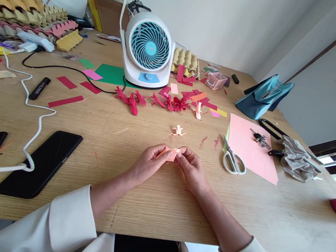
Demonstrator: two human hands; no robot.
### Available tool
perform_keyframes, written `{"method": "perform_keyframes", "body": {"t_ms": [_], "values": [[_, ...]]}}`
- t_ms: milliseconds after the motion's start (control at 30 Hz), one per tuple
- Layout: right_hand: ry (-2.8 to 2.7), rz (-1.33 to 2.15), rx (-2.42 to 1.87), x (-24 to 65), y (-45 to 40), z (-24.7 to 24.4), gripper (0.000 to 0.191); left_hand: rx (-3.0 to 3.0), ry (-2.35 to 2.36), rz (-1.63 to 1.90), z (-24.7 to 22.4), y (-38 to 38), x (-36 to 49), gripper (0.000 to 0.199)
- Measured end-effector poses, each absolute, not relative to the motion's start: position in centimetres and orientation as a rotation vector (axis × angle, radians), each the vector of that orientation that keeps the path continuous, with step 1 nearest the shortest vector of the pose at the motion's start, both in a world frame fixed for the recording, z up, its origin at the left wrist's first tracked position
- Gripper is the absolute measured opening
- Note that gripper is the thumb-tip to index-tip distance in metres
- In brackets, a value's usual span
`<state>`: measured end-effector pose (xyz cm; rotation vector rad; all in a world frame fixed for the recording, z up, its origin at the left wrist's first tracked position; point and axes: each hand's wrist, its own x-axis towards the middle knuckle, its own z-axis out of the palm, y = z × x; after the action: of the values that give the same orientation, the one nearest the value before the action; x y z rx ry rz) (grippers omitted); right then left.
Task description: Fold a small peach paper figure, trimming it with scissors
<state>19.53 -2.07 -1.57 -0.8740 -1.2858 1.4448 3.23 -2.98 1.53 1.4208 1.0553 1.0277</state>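
Observation:
A small folded piece of light pink paper [170,154] is pinched between both hands, just above the wooden table. My left hand [151,160] grips its left side with thumb and fingers. On the right side, my right hand [191,167] holds its edge near the top corner. Just beyond the fingers lies a small pale pink folded paper figure [178,130]. Farther back sit several red folded figures [132,103] and another pale one [198,110]. White-handled scissors [234,161] rest open to the right, partly on pink paper sheets [247,142].
A white fan [150,47] stands at the back. Two black phones [40,164] and a white cable [39,123] lie left, near a black marker [40,88]. Keys [261,138], crumpled plastic [298,160] and a teal bag [262,99] are at the right.

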Motion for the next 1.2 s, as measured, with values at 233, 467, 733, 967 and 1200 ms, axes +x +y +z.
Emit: {"method": "perform_keyframes", "body": {"t_ms": [233, 467, 733, 967, 1200], "values": [[-1.405, 1.256, -0.987, 19.6, -2.1, -1.1, 0.032, 1.51, 1.091, 1.019, 0.3, -2.9, 3.0, 0.035], [-1.292, 1.345, -0.954, 19.2, -2.2, -0.9, 0.03, 1.434, 1.091, 1.075, 0.1, -2.7, 3.0, 0.032], [-1.31, 1.3, -0.976, 19.2, -2.1, -1.1, 0.028, 1.499, 1.114, 1.059, 0.3, -2.7, 2.9, 0.031], [-1.415, 1.163, -1.015, 19.4, -2.1, -1.6, 0.024, 1.527, 1.12, 1.023, -0.1, -2.9, 3.0, 0.034], [-1.397, 1.21, -0.969, 19.4, -2.1, -1.3, 0.025, 1.294, 0.991, 1.034, 0.0, -2.7, 3.3, 0.033]]}}
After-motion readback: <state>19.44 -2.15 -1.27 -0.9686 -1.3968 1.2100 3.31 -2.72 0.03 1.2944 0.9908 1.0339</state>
